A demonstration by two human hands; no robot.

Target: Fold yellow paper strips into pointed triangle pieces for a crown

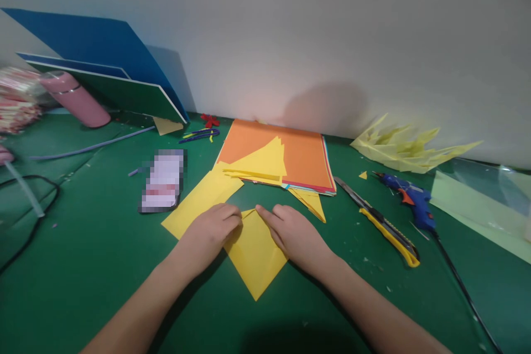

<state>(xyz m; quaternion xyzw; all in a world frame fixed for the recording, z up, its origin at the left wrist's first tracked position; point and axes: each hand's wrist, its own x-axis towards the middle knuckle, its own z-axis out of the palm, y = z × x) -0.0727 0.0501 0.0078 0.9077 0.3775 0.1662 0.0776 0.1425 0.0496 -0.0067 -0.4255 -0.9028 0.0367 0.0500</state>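
Note:
A yellow sheet of paper (256,265) lies on the green table before me, one corner pointing toward me. Its far edge has a narrow fold between my hands. My left hand (215,227) has curled fingers, pinching the paper's far left edge. With its index finger laid along the fold, my right hand (294,235) holds the far right side down; its other fingers are bent. Behind my left hand rests another yellow sheet (199,196). Folded yellow triangles (263,157) are piled on an orange paper stack (286,135), and more triangles (311,202) poke out below it.
To the right are a yellow utility knife (388,232), a blue glue gun (415,199) with a cord, and a spiky pale-yellow paper piece (409,146). On the left are a phone (164,180), a pink bottle (77,99) and leaning boards (103,38) against the wall.

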